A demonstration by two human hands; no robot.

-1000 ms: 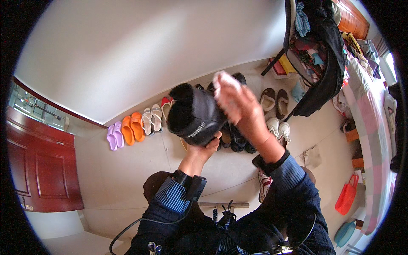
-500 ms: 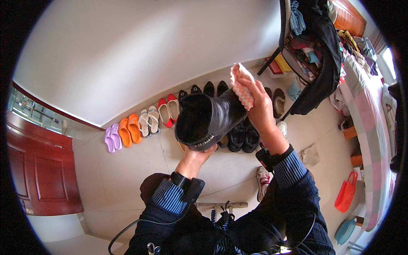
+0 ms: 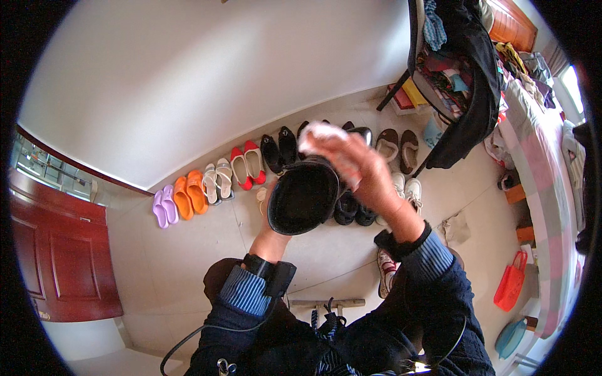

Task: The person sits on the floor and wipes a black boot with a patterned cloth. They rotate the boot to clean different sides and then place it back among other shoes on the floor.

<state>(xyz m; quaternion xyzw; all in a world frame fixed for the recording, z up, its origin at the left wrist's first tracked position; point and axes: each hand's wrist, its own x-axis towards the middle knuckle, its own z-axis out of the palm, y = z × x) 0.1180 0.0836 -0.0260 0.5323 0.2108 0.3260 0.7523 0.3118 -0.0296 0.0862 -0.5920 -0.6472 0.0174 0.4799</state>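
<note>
My left hand clasps a black boot from its lower left, the fingers closed on it but mostly hidden behind the shaft. I hold the boot up off the floor, its wide, dark opening tilted toward me. My right hand is blurred; its fingers grip a pink-and-white cloth at the boot's upper right edge, and I cannot tell whether cloth and leather touch. Beyond, along the wall, footwear stands in pairs: lilac clogs, orange slippers, pale sandals, red flats and black flats. Right of my right hand are brown shoes, with white sneakers just nearer me.
</note>
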